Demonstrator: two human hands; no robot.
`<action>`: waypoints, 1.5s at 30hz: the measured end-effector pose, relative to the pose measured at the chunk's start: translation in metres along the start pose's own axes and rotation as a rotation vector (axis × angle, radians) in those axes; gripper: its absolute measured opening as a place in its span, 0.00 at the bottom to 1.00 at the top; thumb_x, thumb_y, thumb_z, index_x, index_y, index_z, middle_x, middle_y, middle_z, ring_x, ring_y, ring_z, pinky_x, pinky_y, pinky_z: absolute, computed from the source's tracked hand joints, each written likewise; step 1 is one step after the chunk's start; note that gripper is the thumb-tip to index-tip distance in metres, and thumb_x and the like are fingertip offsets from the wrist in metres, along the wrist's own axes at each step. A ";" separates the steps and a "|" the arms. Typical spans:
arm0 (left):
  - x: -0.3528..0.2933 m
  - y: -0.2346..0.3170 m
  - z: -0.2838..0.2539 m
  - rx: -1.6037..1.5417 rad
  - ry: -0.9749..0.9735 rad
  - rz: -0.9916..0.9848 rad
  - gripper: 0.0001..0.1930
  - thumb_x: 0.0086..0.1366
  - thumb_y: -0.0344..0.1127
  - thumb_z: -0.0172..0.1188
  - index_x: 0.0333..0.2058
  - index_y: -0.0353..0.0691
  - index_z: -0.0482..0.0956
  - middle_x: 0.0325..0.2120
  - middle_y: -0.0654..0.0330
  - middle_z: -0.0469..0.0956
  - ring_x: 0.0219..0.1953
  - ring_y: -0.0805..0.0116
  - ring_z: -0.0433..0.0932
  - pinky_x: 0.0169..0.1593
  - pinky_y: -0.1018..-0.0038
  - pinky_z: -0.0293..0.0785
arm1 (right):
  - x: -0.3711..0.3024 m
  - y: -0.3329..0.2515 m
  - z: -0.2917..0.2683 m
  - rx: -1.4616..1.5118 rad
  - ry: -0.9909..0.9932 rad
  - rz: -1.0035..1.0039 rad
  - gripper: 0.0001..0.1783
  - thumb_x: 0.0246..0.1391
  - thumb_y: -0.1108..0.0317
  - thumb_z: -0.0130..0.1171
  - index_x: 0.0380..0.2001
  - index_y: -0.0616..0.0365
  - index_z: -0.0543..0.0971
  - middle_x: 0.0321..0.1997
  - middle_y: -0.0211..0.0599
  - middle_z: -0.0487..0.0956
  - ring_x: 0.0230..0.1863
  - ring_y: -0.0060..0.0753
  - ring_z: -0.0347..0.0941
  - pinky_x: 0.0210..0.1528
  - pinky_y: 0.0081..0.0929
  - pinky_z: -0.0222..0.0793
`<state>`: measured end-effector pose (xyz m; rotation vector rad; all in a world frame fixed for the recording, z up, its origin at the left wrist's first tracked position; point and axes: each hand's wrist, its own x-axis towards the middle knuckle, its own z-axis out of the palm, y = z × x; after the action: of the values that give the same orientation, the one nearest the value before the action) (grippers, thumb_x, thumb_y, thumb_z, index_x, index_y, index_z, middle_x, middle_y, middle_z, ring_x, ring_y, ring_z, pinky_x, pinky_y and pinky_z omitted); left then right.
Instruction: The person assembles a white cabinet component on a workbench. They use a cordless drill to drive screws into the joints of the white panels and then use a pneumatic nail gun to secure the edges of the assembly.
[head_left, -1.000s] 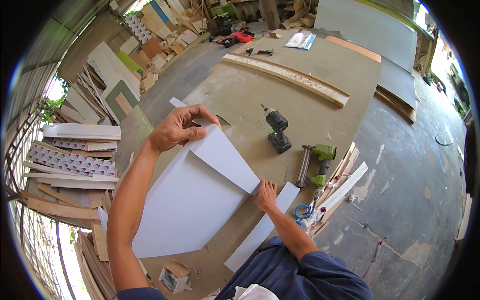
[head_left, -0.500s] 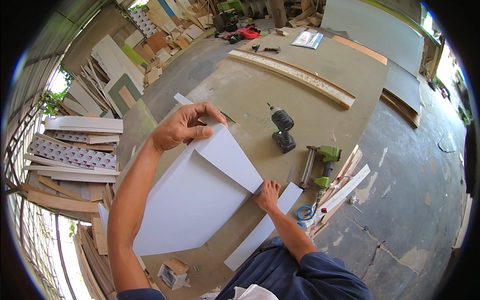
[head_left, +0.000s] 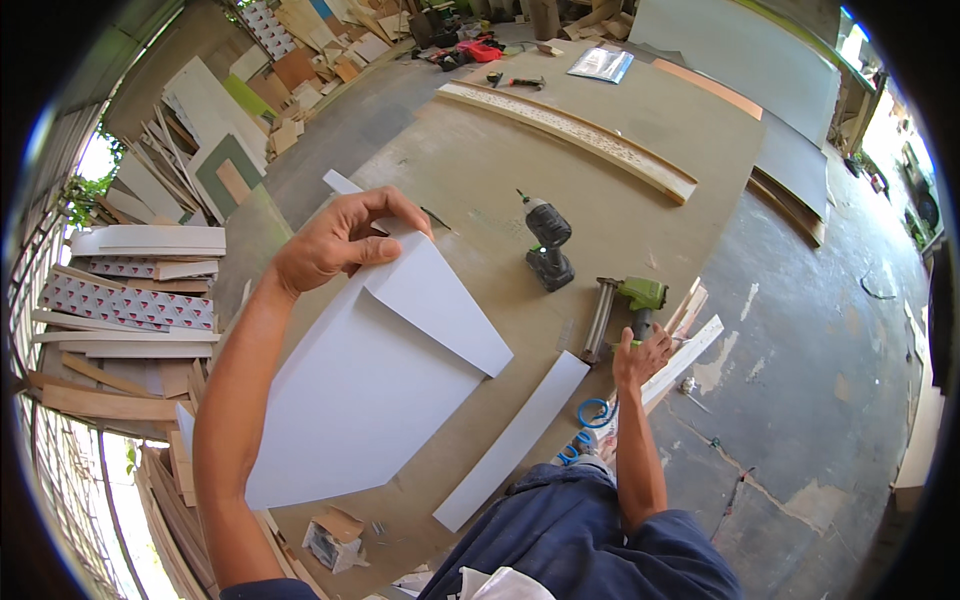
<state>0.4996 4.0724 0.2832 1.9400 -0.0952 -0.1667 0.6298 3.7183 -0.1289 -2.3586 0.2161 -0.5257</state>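
My left hand [head_left: 340, 240] pinches the upper corner of a white board strip [head_left: 440, 295] between thumb and fingers. That strip stands along the edge of a large white panel [head_left: 360, 410], which slants toward me on the left. My right hand [head_left: 645, 358] is at the handle of a green nail gun [head_left: 640, 292], its thumb on one side and its fingers on the other. The gun rests on the worktable near its right edge. A loose white strip [head_left: 515, 440] lies between the panel and my body.
On the tabletop [head_left: 450, 190] stands a cordless drill [head_left: 547, 240]. Farther off are a long wooden channel [head_left: 570, 135], a hammer [head_left: 525, 83] and a plastic-wrapped packet [head_left: 600, 65]. A blue coiled hose [head_left: 590, 415] lies by my right arm. Stacked boards [head_left: 135, 300] fill the left side.
My right hand has let go of the white strip's lower end and moved right to the nail gun's handle. My left hand keeps its hold. The whole view has shifted slightly.
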 end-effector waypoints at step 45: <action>-0.002 0.007 -0.002 0.043 -0.040 -0.022 0.18 0.62 0.45 0.72 0.46 0.43 0.80 0.42 0.67 0.82 0.28 0.88 0.73 0.23 0.88 0.63 | -0.041 -0.197 -0.219 1.427 -1.137 0.148 0.02 0.56 0.78 0.63 0.30 0.64 0.79 0.23 0.31 0.78 0.22 0.22 0.73 0.27 0.25 0.71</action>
<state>0.4980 4.0717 0.2903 1.9819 -0.1046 -0.2192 0.5007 3.7440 0.1375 -0.9196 -0.3998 0.6269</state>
